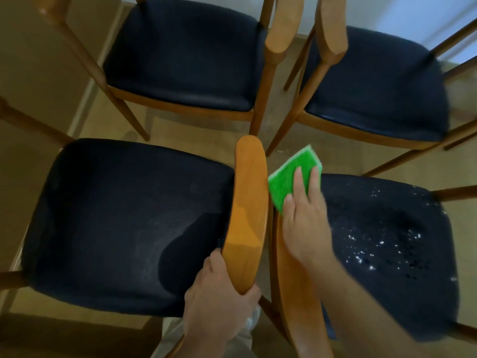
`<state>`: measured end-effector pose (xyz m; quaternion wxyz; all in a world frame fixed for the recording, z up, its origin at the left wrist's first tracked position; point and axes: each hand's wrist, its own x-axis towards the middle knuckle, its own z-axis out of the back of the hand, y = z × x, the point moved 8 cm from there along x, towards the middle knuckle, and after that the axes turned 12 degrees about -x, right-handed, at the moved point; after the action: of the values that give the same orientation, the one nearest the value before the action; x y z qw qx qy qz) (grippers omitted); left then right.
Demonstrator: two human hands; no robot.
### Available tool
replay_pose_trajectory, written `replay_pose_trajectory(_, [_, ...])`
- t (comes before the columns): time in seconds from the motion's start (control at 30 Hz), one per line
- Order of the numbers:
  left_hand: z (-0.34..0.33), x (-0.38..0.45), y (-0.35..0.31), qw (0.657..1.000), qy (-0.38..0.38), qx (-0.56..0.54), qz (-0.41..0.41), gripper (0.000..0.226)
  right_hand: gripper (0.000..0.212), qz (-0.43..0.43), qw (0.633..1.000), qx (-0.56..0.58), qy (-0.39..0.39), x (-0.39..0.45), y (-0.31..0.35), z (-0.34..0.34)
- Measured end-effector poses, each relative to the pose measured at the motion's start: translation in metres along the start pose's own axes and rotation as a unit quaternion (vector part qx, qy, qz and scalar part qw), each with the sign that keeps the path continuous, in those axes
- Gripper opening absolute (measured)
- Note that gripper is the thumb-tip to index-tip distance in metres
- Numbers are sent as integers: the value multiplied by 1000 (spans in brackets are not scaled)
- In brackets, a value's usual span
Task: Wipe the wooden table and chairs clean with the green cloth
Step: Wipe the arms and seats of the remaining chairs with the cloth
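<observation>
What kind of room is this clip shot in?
Probably a home dining area: four matching wooden chairs with dark padded seats stand close together on a tan tiled floor. No table shows.

far chairs (180,60) cropped, right hand (307,223) motion-blurred

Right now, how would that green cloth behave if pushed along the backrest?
The green cloth looks like a thick pad holding flat under the right hand, so probably semi-stiff and light. Droplets on the near right chair seat suggest it may be damp and glide.
</observation>
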<state>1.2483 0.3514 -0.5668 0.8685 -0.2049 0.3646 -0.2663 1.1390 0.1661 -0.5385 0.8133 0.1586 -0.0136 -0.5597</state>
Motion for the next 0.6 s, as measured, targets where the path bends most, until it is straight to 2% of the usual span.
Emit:
replay_pose_trajectory(0.1, [0, 0, -1, 1000, -3, 4, 6, 89, 54, 19, 998, -31, 49, -79, -5, -17])
replay_pose_trajectory(0.2, [-1, 1, -1, 1000, -7, 8, 11, 93, 66, 21, 989, -103, 108, -107, -10, -29])
replay_pose_trajectory(0.3, [-1, 1, -1, 1000, -16, 18, 12, 96, 60, -20, 997, -54, 55, -64, -4, -11])
replay_pose_trajectory(0.43, [-4, 3, 2, 999, -14, 22, 26, 93, 60, -56, 998, -18, -24, 38, -4, 5])
replay_pose_trajectory(0.53, [1, 2, -1, 999, -32, 32, -5, 85, 54, -47, 998, -29, -14, 92, -5, 13])
replay_pose_trajectory(0.6, [2, 1, -1, 998, -36, 45, -18, 80, 47, -28, 999, -21, -19, 95, -3, 17])
